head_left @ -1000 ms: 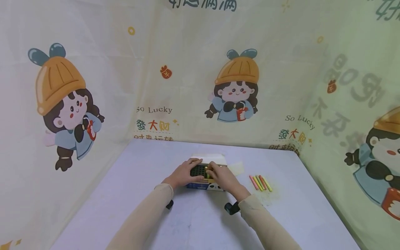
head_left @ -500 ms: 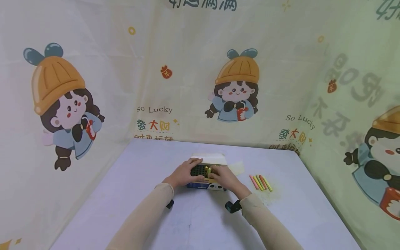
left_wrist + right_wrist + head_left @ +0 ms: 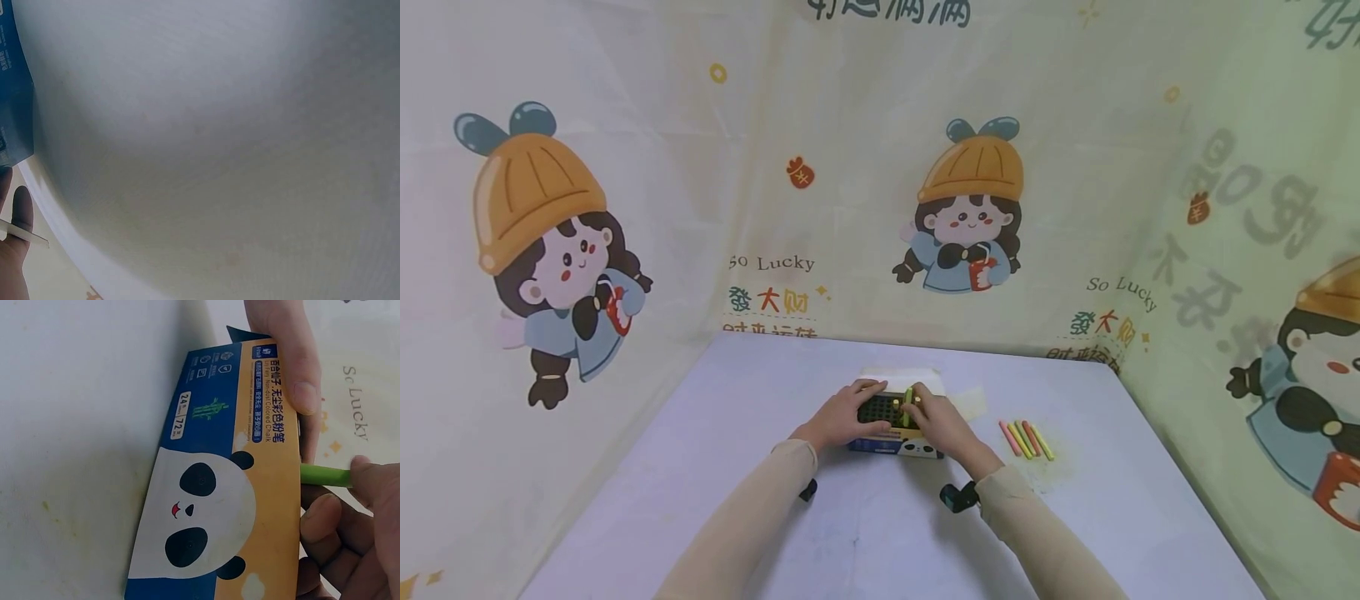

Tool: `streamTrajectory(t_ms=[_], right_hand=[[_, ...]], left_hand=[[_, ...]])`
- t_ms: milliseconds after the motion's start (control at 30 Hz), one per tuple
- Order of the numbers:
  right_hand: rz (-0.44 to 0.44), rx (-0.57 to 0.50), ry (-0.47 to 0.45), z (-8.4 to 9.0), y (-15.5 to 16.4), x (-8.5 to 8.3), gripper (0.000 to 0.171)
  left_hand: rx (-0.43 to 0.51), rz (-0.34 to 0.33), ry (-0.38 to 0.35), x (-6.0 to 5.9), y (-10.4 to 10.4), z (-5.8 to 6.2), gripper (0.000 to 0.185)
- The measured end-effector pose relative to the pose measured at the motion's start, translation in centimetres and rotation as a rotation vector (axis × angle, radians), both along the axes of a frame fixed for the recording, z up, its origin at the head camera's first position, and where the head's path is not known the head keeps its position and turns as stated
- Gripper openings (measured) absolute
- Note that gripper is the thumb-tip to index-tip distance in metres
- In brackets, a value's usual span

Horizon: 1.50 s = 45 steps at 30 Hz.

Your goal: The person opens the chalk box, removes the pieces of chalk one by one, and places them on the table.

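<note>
Looks like mid-way through moving coloured chalk between box and counter. Right hand [image 3: 942,423] pinches a green chalk stick [image 3: 907,395] upright over the dark slotted tray [image 3: 880,409] of the chalk box [image 3: 219,481], the stick's lower end at a slot; hard to tell whether going in or coming out. Left hand [image 3: 842,414] lies curled over the box's left side, thumb pressed on the panda-printed front, steadying it. Box sits on the white counter [image 3: 715,467], lid flap [image 3: 901,381] folded back behind. Most slots in view appear dark and empty, with something yellowish near the right fingers. Four or five loose chalk sticks [image 3: 1026,438], pink, yellow, orange and green, lie side by side on the counter to the right, apart from the box, not yet handled. Judging by that, much left to do.
</note>
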State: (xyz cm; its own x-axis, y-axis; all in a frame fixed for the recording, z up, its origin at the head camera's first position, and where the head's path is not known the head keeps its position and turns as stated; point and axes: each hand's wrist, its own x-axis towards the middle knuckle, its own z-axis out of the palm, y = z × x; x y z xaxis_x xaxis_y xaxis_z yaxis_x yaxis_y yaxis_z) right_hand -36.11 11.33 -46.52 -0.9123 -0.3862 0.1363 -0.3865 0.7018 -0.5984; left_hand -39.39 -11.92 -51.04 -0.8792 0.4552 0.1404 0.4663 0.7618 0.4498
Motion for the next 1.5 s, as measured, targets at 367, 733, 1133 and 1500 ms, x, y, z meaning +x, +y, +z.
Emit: streamTrajectory(t_ms=[367,733,1133,1500], right_hand=[[-0.201,-0.035,0.066,0.9,0.9,0.0,0.026],[-0.388,0.011,0.1,1.6,2.9,-0.9,0.035],[-0.472,0.057,0.125,2.2,5.6,-1.7,0.038],[-0.532,0.095,0.059,1.7,8.4,-1.8,0.038]], left_hand=[[-0.01,0.008,-0.026,-0.2,0.0,0.0,0.089],[-0.01,-0.014,0.002,-0.2,-0.1,-0.2,0.089],[-0.02,-0.007,-0.02,0.2,-0.2,0.0,0.087],[-0.008,-0.001,-0.016,0.3,0.0,0.2,0.087]])
